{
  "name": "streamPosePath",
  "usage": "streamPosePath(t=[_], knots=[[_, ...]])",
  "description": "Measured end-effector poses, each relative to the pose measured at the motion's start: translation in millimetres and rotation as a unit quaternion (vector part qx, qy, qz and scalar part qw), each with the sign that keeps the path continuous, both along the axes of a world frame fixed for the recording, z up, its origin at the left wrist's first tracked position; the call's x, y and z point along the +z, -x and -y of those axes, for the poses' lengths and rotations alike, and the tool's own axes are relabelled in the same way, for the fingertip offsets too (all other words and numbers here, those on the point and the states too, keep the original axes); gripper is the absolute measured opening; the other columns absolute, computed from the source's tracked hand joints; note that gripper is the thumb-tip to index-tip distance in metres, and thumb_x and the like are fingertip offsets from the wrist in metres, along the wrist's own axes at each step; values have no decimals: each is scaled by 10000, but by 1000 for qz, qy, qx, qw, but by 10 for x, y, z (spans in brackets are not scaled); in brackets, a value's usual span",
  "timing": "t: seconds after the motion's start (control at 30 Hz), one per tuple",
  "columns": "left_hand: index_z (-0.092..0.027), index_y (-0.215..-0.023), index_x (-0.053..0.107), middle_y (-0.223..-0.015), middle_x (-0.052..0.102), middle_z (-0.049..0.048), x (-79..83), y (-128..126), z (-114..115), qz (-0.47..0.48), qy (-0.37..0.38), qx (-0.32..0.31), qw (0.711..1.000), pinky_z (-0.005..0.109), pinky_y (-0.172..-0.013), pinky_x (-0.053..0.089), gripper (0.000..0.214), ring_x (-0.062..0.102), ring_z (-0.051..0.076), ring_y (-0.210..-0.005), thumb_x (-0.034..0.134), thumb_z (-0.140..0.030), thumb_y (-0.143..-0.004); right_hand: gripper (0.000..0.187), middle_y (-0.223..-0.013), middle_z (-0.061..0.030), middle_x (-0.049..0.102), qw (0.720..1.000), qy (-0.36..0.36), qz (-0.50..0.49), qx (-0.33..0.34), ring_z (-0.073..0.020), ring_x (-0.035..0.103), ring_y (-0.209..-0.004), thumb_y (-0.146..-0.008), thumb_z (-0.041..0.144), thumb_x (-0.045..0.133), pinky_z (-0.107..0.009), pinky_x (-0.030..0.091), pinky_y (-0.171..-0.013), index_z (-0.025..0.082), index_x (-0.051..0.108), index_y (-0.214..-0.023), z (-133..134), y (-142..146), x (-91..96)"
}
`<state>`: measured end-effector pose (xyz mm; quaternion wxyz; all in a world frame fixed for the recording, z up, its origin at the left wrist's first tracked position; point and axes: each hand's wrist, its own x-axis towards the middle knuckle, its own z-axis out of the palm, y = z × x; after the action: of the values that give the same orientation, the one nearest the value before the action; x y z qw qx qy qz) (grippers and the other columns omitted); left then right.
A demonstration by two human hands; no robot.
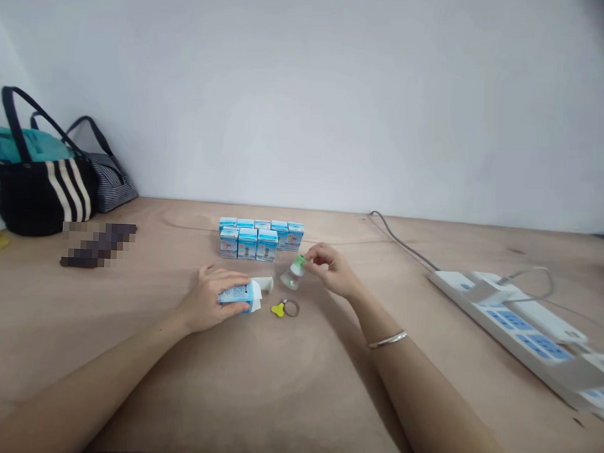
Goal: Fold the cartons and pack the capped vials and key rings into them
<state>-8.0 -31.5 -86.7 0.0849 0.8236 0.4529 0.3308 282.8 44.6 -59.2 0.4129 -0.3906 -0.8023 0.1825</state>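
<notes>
On the wooden table (295, 393), eight boxes (247, 243) stand lined up; the left hand (209, 298) grips a blue box (239, 294), the right hand (331, 269) pinches a clear green-topped piece (292, 274).

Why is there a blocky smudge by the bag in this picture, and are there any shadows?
In the head view, a dark blocky patch on the table near the bag hides what lies there; a soft shadow falls beside the right arm, and the top right corner looks dark.

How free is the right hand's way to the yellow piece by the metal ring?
Probably yes. The right hand is close above the yellow piece, with nothing standing between them, though its fingers are pinching a clear green-topped part. The metal ring sits alongside, not in the way.
</notes>
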Motion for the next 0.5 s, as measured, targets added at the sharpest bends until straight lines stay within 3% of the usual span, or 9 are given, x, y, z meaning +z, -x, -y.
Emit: streamPosePath(t=[0.17,0.37,0.43,0.5], knots=[[-297,-1112,626,-1202,644,57,-32,-14,9,-7,5,-5,1000,552,-1090,155,362,566,253,-1128,641,-419,-772,132,-862,-51,546,987,-75,31,-138,-143,533,-657,-793,289,566,-311,464,-666,176,630,-817,-110,-2,-99],[-289,-1150,594,-1221,627,60,-45,10,-3,-1,1,-5,1000,554,-1096,167,400,548,264,-1153,637,-422,-774,270,-957,-81,583,975,-92,100,-175,-160,545,-689,-782,274,599,-298,435,-657,178,606,-1034,-40,91,-58],[-279,-1175,579,-1227,619,65,-23,28,-7,9,-3,3,1000,531,-1086,228,439,541,270,-1161,637,-435,-768,282,-859,-59,593,983,-77,107,-130,-157,534,-671,-757,337,648,-280,421,-622,164,615,-977,42,115,11],[-259,-1197,566,-1223,615,71,3,56,-12,31,4,9,999,474,-1034,348,461,554,267,-1143,617,-443,-777,281,-751,-18,592,989,-24,148,-13,-138,524,-641,-704,397,706,-249,405,-583,170,638,-856,147,163,67]])
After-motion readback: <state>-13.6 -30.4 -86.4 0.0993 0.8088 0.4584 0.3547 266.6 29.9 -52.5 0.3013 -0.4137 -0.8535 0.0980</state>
